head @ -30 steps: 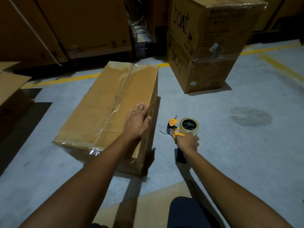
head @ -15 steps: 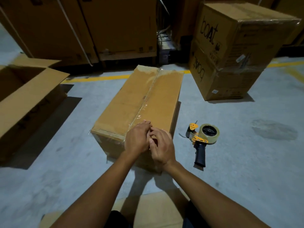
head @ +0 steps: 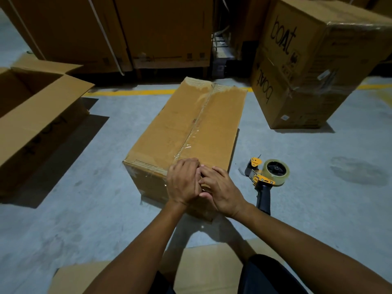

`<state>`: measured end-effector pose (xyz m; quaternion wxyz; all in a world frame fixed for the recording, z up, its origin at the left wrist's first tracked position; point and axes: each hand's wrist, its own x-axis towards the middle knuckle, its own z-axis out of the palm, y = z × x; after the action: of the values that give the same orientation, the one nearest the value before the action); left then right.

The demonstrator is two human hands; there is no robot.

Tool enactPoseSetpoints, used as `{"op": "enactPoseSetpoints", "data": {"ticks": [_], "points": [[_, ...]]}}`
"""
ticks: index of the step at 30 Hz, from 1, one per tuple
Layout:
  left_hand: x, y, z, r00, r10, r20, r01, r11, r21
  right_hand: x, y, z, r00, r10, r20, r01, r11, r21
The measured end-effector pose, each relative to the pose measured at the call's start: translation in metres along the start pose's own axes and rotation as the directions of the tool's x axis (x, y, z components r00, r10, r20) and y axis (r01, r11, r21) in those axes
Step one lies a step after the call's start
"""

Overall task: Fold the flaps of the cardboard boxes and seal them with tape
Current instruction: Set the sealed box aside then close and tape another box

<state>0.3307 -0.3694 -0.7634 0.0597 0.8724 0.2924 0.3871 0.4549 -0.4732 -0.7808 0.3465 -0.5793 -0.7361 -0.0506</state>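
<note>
A closed cardboard box (head: 191, 128) lies on the floor in front of me, with clear tape (head: 196, 128) running along its centre seam. My left hand (head: 183, 181) and my right hand (head: 222, 192) rest side by side on the box's near end, where the tape comes over the top edge. Their fingers touch each other and press on the tape. A yellow tape dispenser (head: 268, 177) with a roll of clear tape lies on the floor just right of the box, with no hand on it.
An open box (head: 36, 115) with raised flaps stands at the left. Two stacked, wrapped boxes marked "boat" (head: 307, 64) stand at the back right. Large cartons (head: 131, 30) line the back behind a yellow floor line. Flat cardboard (head: 203, 270) lies under my knees.
My right hand has let go of the tape dispenser, which now lies on the floor. Both hands have come together on the box's near edge, and my view has shifted left.
</note>
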Motion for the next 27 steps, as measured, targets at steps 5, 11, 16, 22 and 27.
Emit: {"op": "enactPoseSetpoints", "data": {"ticks": [5,11,16,22,27], "points": [[-0.003,0.010,-0.009,0.976,-0.197,0.096,0.187,0.977,0.102,0.005,-0.008,-0.020,0.980,0.068,0.189,-0.067,0.998,-0.012],[-0.002,0.020,-0.030,0.881,-0.298,0.369,0.237,0.950,0.201,0.015,-0.022,-0.033,0.929,0.182,0.322,-0.163,0.983,-0.087],[0.004,0.006,-0.049,0.876,-0.285,0.388,0.262,0.958,0.113,0.057,-0.044,-0.039,0.869,0.306,0.388,-0.195,0.934,-0.301],[0.021,-0.045,-0.048,0.917,-0.316,0.243,0.291,0.947,0.133,0.083,-0.054,-0.011,0.864,0.396,0.313,-0.279,0.891,-0.357],[0.008,-0.059,-0.025,0.948,-0.318,0.017,0.318,0.948,0.033,0.068,-0.049,0.008,0.923,0.315,0.220,-0.183,0.865,-0.466]]}}
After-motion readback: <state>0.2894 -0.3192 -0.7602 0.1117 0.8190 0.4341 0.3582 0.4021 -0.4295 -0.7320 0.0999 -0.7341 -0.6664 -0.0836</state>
